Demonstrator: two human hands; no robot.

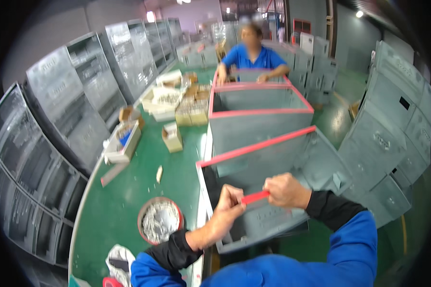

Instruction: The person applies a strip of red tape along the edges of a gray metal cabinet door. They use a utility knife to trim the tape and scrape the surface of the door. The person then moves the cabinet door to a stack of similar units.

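My left hand and my right hand are both closed on a short length of red tape, one at each end. The tape is held taut above the near part of an open grey metal cabinet box. Along the box's far rim runs a red strip. Inside, part of the box's floor is hidden by my hands and forearms. To the left of my left forearm, a round tub of small pale parts stands on the green table.
Another grey box with red-edged rims stands beyond, where a co-worker in blue rests both hands. The green table holds cartons and a parts tray. Grey cabinets stack up on the right.
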